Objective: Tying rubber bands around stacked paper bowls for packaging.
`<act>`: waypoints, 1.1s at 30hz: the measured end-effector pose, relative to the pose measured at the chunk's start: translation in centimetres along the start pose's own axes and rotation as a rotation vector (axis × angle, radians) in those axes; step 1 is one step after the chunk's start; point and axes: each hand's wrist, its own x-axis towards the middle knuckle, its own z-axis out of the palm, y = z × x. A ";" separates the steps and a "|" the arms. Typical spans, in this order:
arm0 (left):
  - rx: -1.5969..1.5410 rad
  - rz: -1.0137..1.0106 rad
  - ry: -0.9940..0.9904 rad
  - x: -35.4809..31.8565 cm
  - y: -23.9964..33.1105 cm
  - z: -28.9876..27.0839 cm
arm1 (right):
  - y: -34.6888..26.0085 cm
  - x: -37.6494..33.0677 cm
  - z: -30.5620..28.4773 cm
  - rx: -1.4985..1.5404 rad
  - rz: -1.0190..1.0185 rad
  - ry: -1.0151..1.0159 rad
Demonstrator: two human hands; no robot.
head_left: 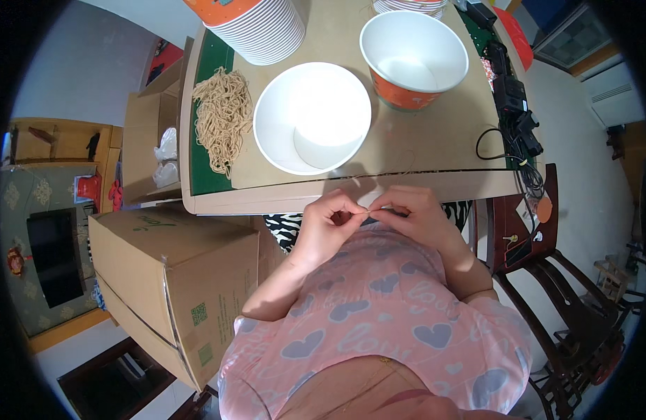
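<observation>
My left hand (328, 222) and my right hand (412, 213) meet just in front of the table's near edge. Thumb and forefinger of each are pinched, and the tips touch. Whatever lies between them is too small to make out. Beyond the hands stands a white paper tub (312, 117), its inside brightly lit. To its right is a second tub (415, 52), white inside with an orange outer wall. A tangled heap of tan cord (221, 119) lies left of the nearer tub. Thin loose strands (400, 171) rest near the table's front edge.
A stack of nested tubs (256, 31) stands at the far left of the table (449, 140). Black power adapters and cables (513, 98) run along the right side. A big cardboard box (176, 280) sits at my left, a dark wooden chair (519, 231) at my right.
</observation>
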 end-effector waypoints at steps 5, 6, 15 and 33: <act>0.080 0.105 0.069 0.2 1.8 -0.6 | 0.6 -0.2 0.8 0.133 0.237 0.073; 0.113 0.207 0.127 0.5 2.8 -1.2 | 0.6 0.4 0.8 0.188 0.290 0.153; 0.509 0.134 -0.100 7.5 5.9 -5.7 | 3.6 4.6 3.6 0.558 0.261 0.432; 0.289 0.017 -0.145 8.1 4.4 -4.4 | 3.8 5.1 3.8 0.547 0.133 0.431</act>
